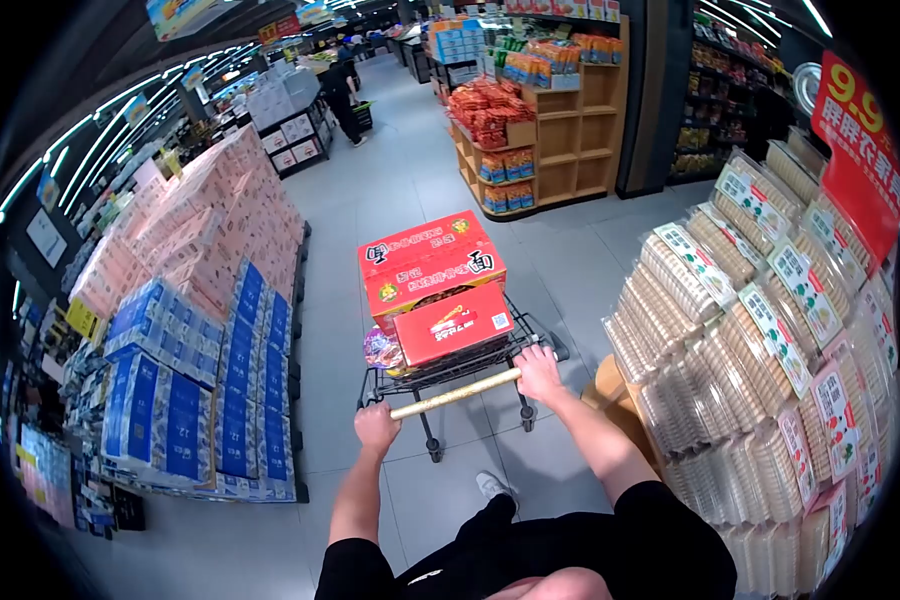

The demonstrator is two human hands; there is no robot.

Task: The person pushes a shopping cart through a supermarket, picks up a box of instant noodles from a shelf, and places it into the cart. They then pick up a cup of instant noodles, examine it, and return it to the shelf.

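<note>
Aisle floor opens between blue-wrapped packs and clear-wrapped packs; my left hand and right hand (arms forward) clasp the shopping-cart handle.

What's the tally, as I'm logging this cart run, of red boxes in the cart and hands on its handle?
Red boxes: 2, the large box and the small box
Hands on the cart handle: 2, the left hand and the right hand
Total: 4
</note>
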